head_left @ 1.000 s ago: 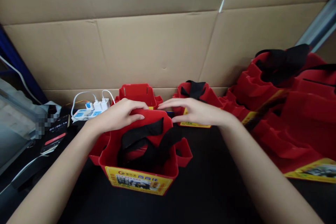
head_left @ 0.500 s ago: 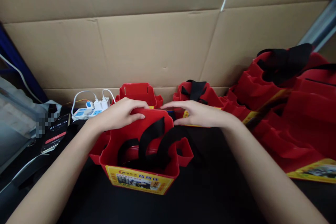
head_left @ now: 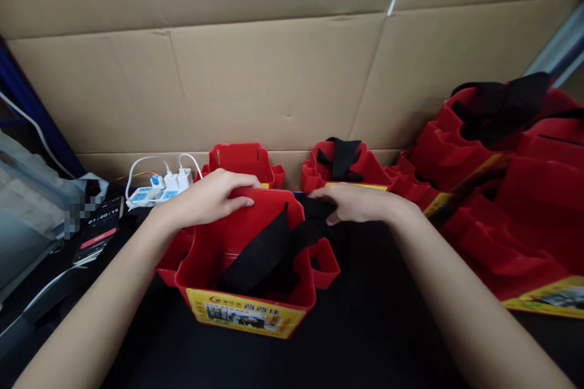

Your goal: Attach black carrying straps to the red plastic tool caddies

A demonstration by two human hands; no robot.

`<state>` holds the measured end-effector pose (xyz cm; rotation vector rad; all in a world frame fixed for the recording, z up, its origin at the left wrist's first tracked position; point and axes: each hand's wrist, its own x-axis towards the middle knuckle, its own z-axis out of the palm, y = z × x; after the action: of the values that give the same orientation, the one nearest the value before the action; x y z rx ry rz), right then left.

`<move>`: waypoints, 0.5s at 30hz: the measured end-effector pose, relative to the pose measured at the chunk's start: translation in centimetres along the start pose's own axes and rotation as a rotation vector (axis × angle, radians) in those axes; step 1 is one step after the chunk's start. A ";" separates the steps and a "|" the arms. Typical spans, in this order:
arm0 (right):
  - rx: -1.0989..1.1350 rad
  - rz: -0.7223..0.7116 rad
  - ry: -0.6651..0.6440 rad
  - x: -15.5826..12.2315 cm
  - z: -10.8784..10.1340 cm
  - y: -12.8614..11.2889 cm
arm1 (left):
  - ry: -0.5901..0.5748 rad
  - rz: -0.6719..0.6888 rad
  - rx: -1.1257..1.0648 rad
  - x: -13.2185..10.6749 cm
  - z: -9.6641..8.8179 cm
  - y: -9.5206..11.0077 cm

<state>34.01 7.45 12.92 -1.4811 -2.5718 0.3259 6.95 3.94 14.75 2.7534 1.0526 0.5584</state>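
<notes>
A red plastic tool box [head_left: 246, 304] with side pockets and a yellow label stands in the middle of the black surface. My left hand [head_left: 219, 196] is closed over its back rim, thumb inside and fingers behind. Inside the box lies a black webbing strap [head_left: 262, 255], which runs up to the back wall near its right corner. Just right of that corner, my right hand [head_left: 353, 202] is pinched on a black stretch of strap behind the box. Its fingertips are partly lost against the dark background.
Behind stand a strapless red box [head_left: 241, 158] and another with a black strap [head_left: 342, 158]. Larger red boxes [head_left: 502, 194] crowd the right. A power strip [head_left: 150, 194] with chargers and a phone [head_left: 101, 228] lie left. A cardboard wall [head_left: 274, 85] closes the back.
My right hand has moved right, away from the box's corner, and its fingers have closed. The strap loops inside the box have drawn up and flattened. My left hand stays on the rim.
</notes>
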 end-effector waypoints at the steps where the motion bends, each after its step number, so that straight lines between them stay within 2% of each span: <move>1: 0.049 -0.105 0.005 0.0 -0.1 -0.9 | -0.006 -0.001 -0.004 0.0 0.0 0.0; 3: 0.164 -0.333 0.018 0.1 -0.2 -2.4 | -0.012 -0.002 -0.006 0.0 -0.1 0.0; 5: 0.186 -0.420 0.015 0.3 0.0 -3.1 | -0.008 0.006 -0.002 0.0 0.0 0.0; 9: -0.024 -0.248 -0.036 0.8 0.5 -2.8 | 0.029 0.022 0.015 0.2 0.2 -0.1; 15: -0.132 -0.033 0.016 0.7 0.6 -1.8 | 0.051 0.049 0.023 0.1 0.4 0.0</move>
<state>31.98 7.11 12.84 -1.4750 -2.6479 0.1424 7.14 4.04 14.42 2.8061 1.0106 0.6300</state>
